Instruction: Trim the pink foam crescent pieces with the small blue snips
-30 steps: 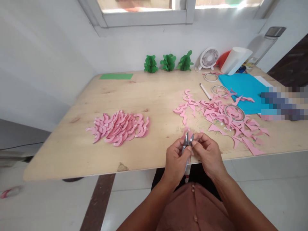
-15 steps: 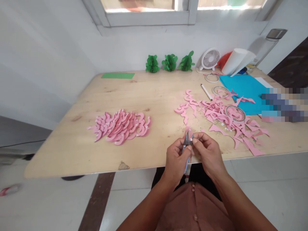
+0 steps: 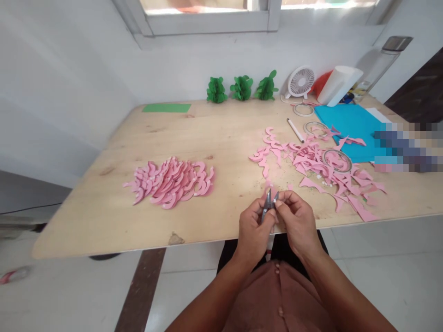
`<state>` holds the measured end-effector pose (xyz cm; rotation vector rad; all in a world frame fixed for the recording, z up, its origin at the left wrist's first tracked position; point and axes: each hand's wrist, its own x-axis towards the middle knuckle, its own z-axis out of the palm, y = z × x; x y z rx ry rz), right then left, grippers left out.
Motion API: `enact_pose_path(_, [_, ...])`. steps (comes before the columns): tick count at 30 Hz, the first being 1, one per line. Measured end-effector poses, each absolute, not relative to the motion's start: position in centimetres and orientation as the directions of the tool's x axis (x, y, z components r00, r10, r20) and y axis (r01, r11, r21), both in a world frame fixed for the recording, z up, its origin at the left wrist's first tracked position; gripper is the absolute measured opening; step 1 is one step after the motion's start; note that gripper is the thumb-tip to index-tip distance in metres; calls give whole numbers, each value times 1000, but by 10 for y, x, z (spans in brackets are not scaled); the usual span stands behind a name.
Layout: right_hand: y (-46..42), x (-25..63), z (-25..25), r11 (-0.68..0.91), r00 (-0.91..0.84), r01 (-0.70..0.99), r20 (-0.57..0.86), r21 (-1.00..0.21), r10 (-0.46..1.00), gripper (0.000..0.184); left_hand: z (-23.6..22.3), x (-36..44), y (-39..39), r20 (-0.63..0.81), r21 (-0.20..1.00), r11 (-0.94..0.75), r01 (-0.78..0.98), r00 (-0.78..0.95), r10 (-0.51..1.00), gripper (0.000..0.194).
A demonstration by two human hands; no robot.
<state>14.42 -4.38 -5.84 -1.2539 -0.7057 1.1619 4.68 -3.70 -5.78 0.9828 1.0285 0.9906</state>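
Note:
Near the table's front edge, my left hand (image 3: 254, 229) is closed around a small pair of snips (image 3: 267, 201) with dark metal blades that point away from me and stand apart. Close beside it, my right hand (image 3: 299, 220) is closed, thumb and finger pinching a tiny white piece (image 3: 275, 200) at the blades. Pale pink paper (image 3: 273, 189) shows just beyond my fingertips; whether I hold it is unclear. Cut pink paper scraps (image 3: 313, 157) and rolls of tape (image 3: 337, 161) lie to the right. A pile of curved pink paper pieces (image 3: 178, 182) is on the left.
On the wooden table (image 3: 114, 216), a green paper strip (image 3: 166, 108) lies at the back left. Green paper figures (image 3: 241, 88), a white fan (image 3: 301, 83) and a white roll (image 3: 340, 86) stand along the wall. A marker (image 3: 295, 130) and blue sheets (image 3: 356, 124) lie right.
The view has shifted slightly. The blue handle of the snips, seen below my left hand before, is now mostly hidden. Both hands stay in nearly the same place with their grips kept.

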Motion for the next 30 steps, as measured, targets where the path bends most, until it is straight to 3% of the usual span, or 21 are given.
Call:
enact_pose_path(7, [-43, 142, -57, -96, 337, -272, -188, -958, 923, 15, -57, 47, -37, -200, 958, 234, -164, 201, 959, 6])
enact_pose_path(13, [-47, 148, -54, -115, 203, -293, -179, -949, 963, 12, -57, 48, -38, -222, 947, 254, -199, 167, 961, 10])
enact_pose_path(30, [-45, 138, -61, -68, 373, -237, -155, -969, 915, 15, -58, 50, -40, -198, 963, 219, -155, 140, 970, 9])
